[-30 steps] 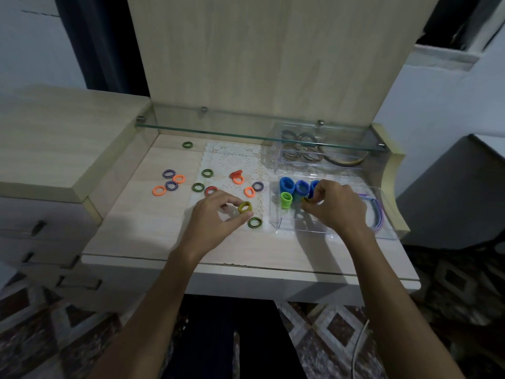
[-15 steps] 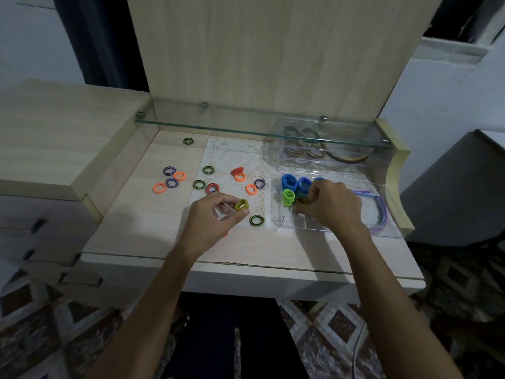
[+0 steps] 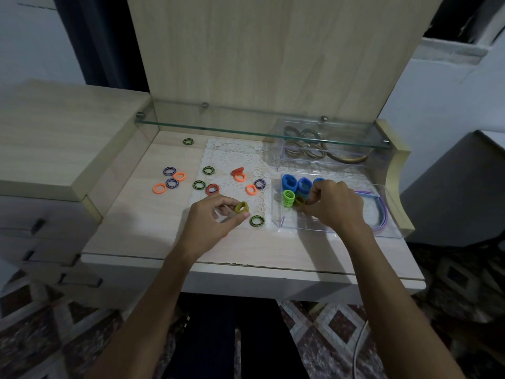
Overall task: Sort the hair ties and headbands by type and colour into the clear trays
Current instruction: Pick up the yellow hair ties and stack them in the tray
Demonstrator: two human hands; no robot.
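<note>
Two hands are busy over the wooden desk. The left hand pinches a yellow-green hair tie between the thumb and the first fingers, and holds it up just above the desk top. Right beside it, on the edge of the white lace mat, lies a green and black hair tie.

The right hand reaches into the near clear tray. Its fingers are curled and bunched together around an olive hair tie, which sits next to a stack of light green hair ties. I think the fingertips are pinching it, but the hand hides most of it, so it is hard to be sure. Behind those stand the blue hair ties in a row. At the right end of the same tray lie purple and blue headbands.

More hair ties are spread over the desk and the mat: orange ones, purple ones, green and black ones, and a red one.

Farther back, under a glass shelf, a second clear tray holds brownish headbands.
</note>
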